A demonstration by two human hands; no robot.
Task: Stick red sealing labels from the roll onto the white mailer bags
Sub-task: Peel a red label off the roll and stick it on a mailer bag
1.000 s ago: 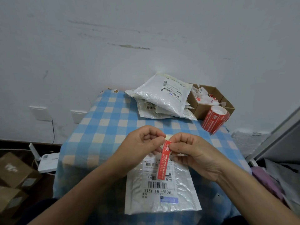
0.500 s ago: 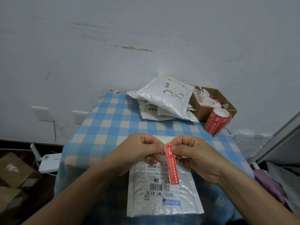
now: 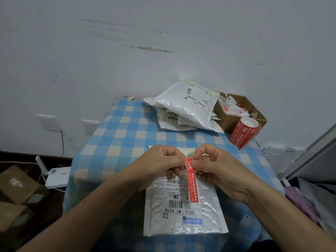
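A white mailer bag (image 3: 183, 220) with a printed shipping label lies flat on the checked tablecloth in front of me. Above its far end hangs a long red sealing label (image 3: 191, 184), pinched at its top end between my left hand (image 3: 160, 165) and my right hand (image 3: 216, 169). The strip dangles over the bag's shipping label; whether its lower end touches the bag I cannot tell. The red label roll (image 3: 244, 132) stands at the table's far right. A pile of white mailer bags (image 3: 185, 108) lies at the far edge.
An open cardboard box (image 3: 234, 113) with white scraps sits behind the roll. The blue-and-white checked table (image 3: 118, 140) stands against a wall. On the floor at the left are a white router (image 3: 55, 176) and brown boxes (image 3: 16, 188). Grey furniture (image 3: 312, 157) is at the right.
The red label has swung from slanting left to hanging nearly straight down. Both hands have stayed pinching its top end.
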